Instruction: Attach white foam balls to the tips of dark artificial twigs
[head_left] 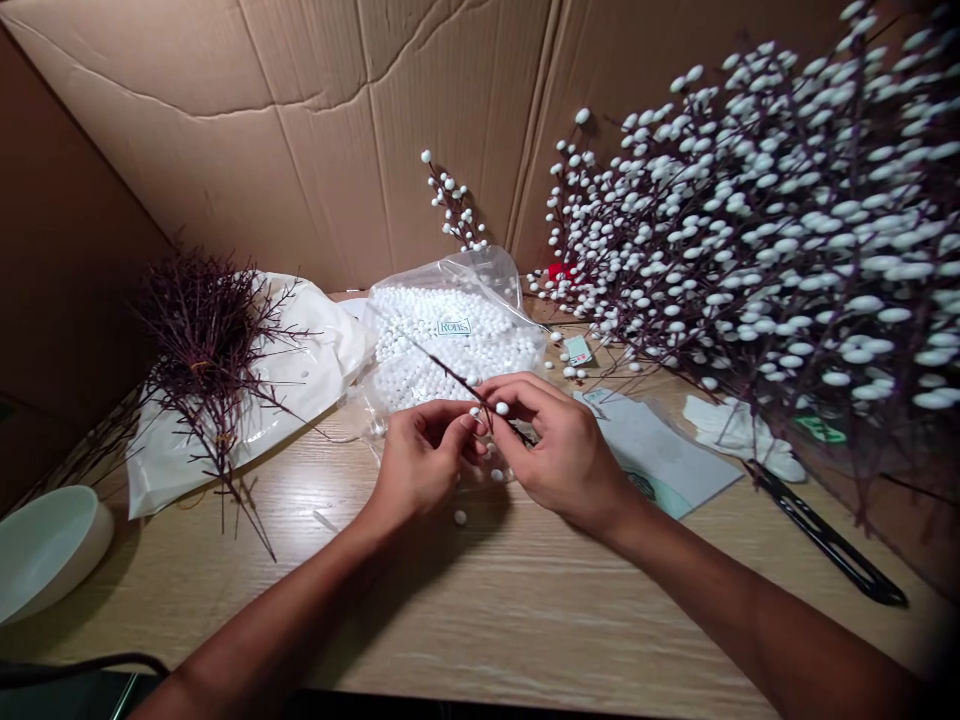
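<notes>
White foam beads are everywhere on this wooden bench [480, 610]. Both hands meet near its middle, working on a thin dark twig [457, 378] that slants up and away toward the left, over a clear bag of beads [457, 340]. The left hand [424, 462] is curled, its thumb and fingertips pinched close at the twig, apparently on a small bead, though I cannot make out the grip exactly. The right hand [559, 450] is closed around the twig's lower end, fingers bent over it, with one bead [502, 408] sitting at its fingertips. A few loose beads [460, 517] lie on the bench just below the hands.

To the left, a bundle of bare dark twigs [202, 350] rests on a white plastic sheet [300, 370], and a white bowl [45, 545] sits at the bench's left edge. To the right stands a great mass of finished branches [787, 220] thick with white beads, with black scissors [825, 535] and a pale packet [660, 455] lying beneath. Brown cardboard [300, 130] walls in the back.
</notes>
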